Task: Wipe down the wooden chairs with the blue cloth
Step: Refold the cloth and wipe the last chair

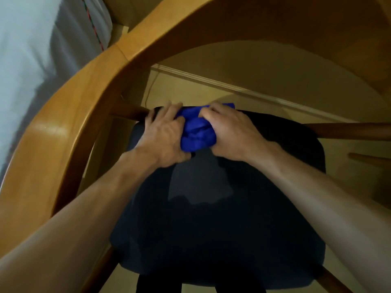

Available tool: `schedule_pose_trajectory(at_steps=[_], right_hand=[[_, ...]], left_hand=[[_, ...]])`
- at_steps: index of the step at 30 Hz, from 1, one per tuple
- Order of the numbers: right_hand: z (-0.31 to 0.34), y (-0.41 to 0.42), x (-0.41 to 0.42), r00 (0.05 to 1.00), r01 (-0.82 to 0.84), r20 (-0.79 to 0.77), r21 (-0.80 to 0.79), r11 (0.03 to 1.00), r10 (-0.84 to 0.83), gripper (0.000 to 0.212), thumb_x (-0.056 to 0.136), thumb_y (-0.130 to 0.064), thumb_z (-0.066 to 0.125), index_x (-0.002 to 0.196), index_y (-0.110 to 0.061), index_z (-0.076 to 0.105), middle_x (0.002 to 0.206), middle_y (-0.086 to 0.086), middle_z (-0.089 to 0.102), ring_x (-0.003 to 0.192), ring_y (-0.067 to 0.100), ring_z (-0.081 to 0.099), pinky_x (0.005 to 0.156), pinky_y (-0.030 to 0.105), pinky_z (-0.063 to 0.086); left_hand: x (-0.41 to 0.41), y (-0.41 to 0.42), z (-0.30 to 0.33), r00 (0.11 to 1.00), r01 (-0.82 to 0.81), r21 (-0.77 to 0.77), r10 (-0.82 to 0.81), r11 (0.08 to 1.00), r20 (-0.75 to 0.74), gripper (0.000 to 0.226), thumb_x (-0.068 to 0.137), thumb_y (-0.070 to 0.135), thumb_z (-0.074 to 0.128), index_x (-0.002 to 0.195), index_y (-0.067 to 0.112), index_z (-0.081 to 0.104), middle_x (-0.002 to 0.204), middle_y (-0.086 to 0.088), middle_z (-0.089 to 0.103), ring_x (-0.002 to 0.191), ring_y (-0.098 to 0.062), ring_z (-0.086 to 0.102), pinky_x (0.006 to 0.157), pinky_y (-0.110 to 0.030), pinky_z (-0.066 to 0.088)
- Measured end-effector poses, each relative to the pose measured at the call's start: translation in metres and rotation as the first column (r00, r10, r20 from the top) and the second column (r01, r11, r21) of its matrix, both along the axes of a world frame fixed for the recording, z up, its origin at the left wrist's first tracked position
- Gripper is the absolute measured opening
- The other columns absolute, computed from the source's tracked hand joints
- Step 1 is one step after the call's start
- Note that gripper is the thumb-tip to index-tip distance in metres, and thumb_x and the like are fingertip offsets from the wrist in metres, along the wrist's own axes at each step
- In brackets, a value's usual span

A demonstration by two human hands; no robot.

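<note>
At centre frame, both the left hand [164, 137] and right hand [229, 132] are clenching the bunched bright-blue cloth [196, 132] at the dark seat cushion's [211, 218] back edge, risking wiping padding while missing the curved wooden chair [69, 115] rail.

Count at the chair: one chair, one cloth, two hands.

One wooden chair [63, 115] with one dark seat cushion [211, 218] lying under both forearms; one curved backrest rail [148, 39] arching above and to the left of the hands; two dark rungs visible, one [129, 112] touching the left hand's fingertips, one [349, 132] off to the right of the right hand. One blue cloth [196, 132], bunched between the hands. Two bare hands: left hand [163, 136], right hand [230, 132], each gripping the cloth.
</note>
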State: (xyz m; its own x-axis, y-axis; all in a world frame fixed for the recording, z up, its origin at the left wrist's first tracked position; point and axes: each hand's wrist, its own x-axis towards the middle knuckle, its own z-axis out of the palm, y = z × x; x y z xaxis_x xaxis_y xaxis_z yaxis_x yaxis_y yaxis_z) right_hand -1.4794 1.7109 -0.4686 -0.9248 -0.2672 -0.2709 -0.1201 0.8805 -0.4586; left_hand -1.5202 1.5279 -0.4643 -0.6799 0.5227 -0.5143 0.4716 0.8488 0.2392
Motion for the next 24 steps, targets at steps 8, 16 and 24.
schedule_pose_trajectory(at_steps=[8, 16, 24], right_hand=[[0.021, -0.004, -0.054, 0.887, -0.247, 0.452, 0.301, 0.921, 0.091, 0.101, 0.057, -0.069, 0.08, 0.139, -0.028, 0.04, 0.125, 0.003, 0.042, 0.125, 0.028, 0.032, 0.106, 0.047, 0.037], [0.009, -0.006, -0.081, 0.953, 0.065, 0.298, -0.012, 0.998, -0.058, 0.055, 0.075, -0.029, 0.075, 0.118, -0.022, 0.041, 0.116, 0.001, 0.047, 0.112, 0.026, 0.049, 0.082, 0.037, 0.041], [-0.006, -0.043, 0.046, 0.996, 0.089, 0.015, -0.052, 0.995, -0.089, 0.074, 0.083, -0.011, 0.073, 0.149, -0.009, 0.04, 0.149, 0.006, 0.048, 0.139, 0.022, 0.041, 0.12, 0.039, 0.024]], left_hand=[[-0.022, 0.01, 0.019, 0.979, -0.178, 0.059, 0.17, 0.982, 0.115, 0.075, 0.061, 0.049, 0.082, 0.114, 0.02, 0.037, 0.098, 0.002, 0.052, 0.088, -0.02, 0.056, 0.084, -0.043, 0.05], [-0.053, 0.012, 0.009, 0.922, -0.206, 0.134, 0.238, 0.969, -0.305, 0.053, 0.076, 0.007, 0.067, 0.124, 0.018, 0.047, 0.127, -0.009, 0.048, 0.123, -0.028, 0.044, 0.111, -0.041, 0.027], [0.045, -0.023, 0.019, 0.956, -0.189, 0.14, 0.215, 0.972, -0.202, 0.046, 0.086, 0.016, 0.064, 0.13, 0.026, 0.054, 0.125, -0.001, 0.061, 0.121, -0.021, 0.051, 0.106, -0.033, 0.033]])
